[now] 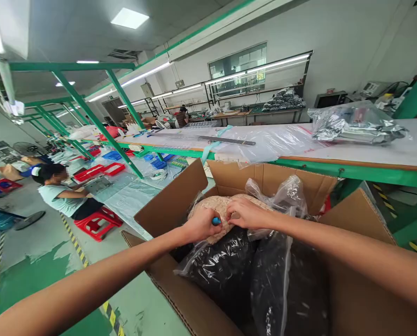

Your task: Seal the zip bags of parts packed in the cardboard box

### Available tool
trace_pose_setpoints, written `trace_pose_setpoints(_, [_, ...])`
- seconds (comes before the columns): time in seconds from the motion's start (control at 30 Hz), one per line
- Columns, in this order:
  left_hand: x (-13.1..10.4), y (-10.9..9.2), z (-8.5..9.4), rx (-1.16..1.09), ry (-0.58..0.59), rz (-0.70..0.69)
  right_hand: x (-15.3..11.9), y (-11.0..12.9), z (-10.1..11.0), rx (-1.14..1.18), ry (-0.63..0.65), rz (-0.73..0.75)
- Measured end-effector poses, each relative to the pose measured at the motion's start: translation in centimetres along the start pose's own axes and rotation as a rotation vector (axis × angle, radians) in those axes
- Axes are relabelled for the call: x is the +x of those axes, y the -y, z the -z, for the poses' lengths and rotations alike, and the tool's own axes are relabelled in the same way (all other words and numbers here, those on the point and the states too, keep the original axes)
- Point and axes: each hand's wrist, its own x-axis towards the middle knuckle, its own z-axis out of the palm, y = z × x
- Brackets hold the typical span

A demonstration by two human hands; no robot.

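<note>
My left hand (203, 225) is closed around a small blue object (215, 220) with a rounded end; the rest of it is hidden in the fist. Close beside it, my right hand (246, 212) pinches at a clear plastic bag of small beige pieces (208, 204). Its fingertips seem to hold the bag's film, though the fold itself is hard to see. The bag lies on top of other clear bags full of dark contents (222, 266), inside an open cardboard box (169, 200). A loose, crumpled plastic bag end (292, 193) sticks up behind my right wrist.
Behind the box runs a green-framed workbench (369, 170) with plastic sheeting, a long metal strip (227, 140) and a bag of silvery packets (358, 126). At left, a person (63, 193) sits on a red stool (98, 224) at another bench. Box flaps stand up around my arms.
</note>
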Motion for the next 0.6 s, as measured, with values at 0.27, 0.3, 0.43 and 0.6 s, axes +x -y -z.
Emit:
trace_pose_setpoints(0.27, [0.6,1.2,1.8,-0.245,0.179,0.046,-1.2,4.0,0.8,0.266,0.121,-0.474])
trace_pose_setpoints(0.3, [0.7,1.4,1.8,-0.296,0.216,0.052,-1.5,4.3,0.3,0.425,0.208,-0.566])
trace_pose_setpoints(0.43, [1.2,2.0,1.6,-0.409,0.304,0.07,-2.2,4.7,-1.9,0.902,0.219,-0.921])
trace_pose_setpoints(0.6, [1.8,2.2,1.3,-0.448,0.346,0.082,-1.4,4.5,-2.8,1.104,0.037,-0.996])
